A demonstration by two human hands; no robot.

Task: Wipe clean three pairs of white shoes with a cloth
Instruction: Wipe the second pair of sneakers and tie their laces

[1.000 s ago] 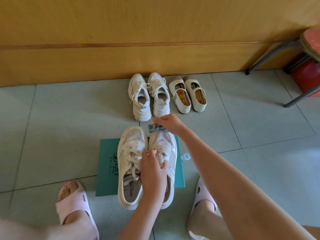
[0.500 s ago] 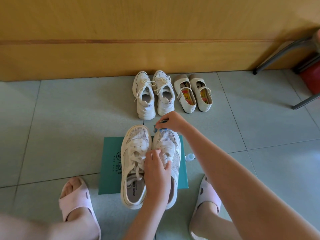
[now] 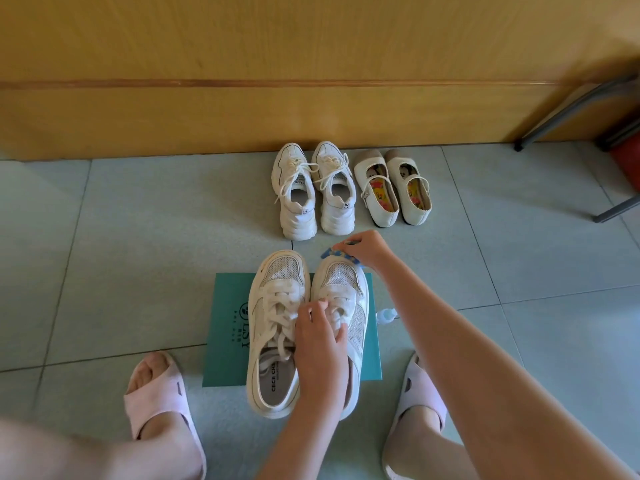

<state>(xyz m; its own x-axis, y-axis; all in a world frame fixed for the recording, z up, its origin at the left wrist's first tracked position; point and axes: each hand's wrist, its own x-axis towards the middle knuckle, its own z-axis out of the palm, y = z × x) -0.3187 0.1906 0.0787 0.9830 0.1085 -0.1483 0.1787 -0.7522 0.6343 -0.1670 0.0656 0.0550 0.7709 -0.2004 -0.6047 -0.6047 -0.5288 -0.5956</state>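
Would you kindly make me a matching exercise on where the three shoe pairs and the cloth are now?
Things: 1 mesh sneakers; 2 chunky laced sneakers; 3 strap flats; 4 blue cloth.
Places: A pinched in the right hand; B on the teal box; C by the wall, beside the flats; D by the wall, nearest the chair legs.
Pairs: 1-B, 2-C, 3-D, 4-A.
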